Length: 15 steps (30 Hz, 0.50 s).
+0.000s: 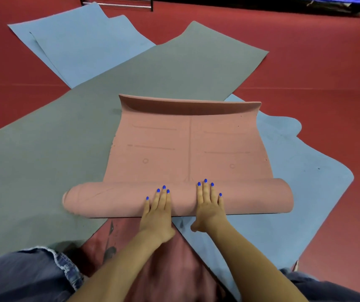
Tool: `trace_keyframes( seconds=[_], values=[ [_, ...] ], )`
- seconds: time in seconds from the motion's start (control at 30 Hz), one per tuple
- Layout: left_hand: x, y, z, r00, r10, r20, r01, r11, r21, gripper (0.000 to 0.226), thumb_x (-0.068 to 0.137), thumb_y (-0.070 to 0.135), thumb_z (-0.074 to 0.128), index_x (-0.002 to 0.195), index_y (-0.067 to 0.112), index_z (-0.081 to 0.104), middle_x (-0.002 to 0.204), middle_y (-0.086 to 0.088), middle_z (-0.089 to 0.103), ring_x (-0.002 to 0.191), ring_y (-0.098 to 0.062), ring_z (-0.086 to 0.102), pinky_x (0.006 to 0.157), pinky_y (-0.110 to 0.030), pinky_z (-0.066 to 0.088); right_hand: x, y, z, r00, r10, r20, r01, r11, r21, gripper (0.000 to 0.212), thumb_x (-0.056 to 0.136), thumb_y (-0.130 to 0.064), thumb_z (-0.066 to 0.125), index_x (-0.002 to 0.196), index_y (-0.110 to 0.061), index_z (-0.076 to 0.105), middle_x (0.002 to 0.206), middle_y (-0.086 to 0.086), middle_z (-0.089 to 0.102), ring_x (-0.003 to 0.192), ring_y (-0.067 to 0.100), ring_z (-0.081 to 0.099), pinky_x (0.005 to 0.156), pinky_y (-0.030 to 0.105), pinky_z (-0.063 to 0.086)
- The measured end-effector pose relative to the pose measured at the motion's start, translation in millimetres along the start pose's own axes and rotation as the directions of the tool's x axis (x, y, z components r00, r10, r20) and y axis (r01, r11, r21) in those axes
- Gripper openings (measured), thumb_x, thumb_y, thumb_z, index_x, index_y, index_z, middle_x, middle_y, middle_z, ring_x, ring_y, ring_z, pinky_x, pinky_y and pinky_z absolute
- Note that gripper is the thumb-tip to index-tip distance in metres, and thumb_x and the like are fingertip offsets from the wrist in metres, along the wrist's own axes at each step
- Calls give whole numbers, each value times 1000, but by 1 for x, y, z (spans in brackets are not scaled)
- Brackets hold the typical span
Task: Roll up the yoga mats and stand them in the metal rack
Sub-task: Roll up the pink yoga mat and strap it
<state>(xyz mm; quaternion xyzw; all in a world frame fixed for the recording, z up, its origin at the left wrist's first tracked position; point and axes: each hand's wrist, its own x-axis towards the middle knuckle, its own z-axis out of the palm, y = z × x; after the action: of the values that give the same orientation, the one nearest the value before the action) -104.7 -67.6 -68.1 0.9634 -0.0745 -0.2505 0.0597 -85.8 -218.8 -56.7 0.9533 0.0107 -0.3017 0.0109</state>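
A pink yoga mat (187, 147) lies in front of me, most of it rolled into a thick roll (113, 200) across the lower middle. Its flat remainder runs away from me and curls up at the far end. My left hand (158, 211) and my right hand (208, 203) press flat on top of the roll near its middle, fingers straight. Beneath it lie a grey mat (131, 83) and a blue mat (305, 182). At the top edge, the feet and bars of a metal rack (118, 3) show.
Two more blue mats (76, 44) lie overlapped at the far left on the red floor (316, 68). My knees in blue jeans (22, 277) frame the bottom, with a dark red cloth (174, 269) between them. Dark objects line the far wall.
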Motion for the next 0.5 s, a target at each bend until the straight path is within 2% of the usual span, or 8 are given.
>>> trace_keyframes(
  seconds=[0.17,0.3,0.4,0.5],
  values=[
    [24,-9,-1,999,18,-48,-15,999,43,113,80,30,61,138,12,-34,152,-5,-34,141,-22,-28,115,-45,-15,25,-7,-14,998,64,18,-61,992,-110,137,71,-48,77,141,-5,-33,152,15,-31,141,33,-28,113,51,-10],
    [38,-7,-2,998,-3,-65,6,999,47,123,75,36,68,132,13,-39,146,-4,-42,138,-25,-35,112,-47,-20,39,-8,-11,996,59,-66,-69,986,-153,138,68,-52,78,144,-3,-27,154,22,-22,142,36,-23,111,56,-12],
    [51,-5,-4,995,-37,-88,46,993,106,130,73,45,71,138,11,-36,151,-8,-35,139,-28,-32,111,-48,-20,53,-1,-14,994,-3,-111,-7,996,-86,136,64,-54,80,149,-8,-16,156,20,-14,144,35,-18,111,56,-13],
    [71,-7,-14,996,-34,-83,46,987,154,130,71,55,72,147,9,-23,156,-9,-23,143,-29,-24,113,-49,-16,70,6,-23,988,-85,-126,81,996,-34,133,60,-65,76,151,-20,-9,158,17,-4,145,35,-11,112,56,-11]
  ],
)
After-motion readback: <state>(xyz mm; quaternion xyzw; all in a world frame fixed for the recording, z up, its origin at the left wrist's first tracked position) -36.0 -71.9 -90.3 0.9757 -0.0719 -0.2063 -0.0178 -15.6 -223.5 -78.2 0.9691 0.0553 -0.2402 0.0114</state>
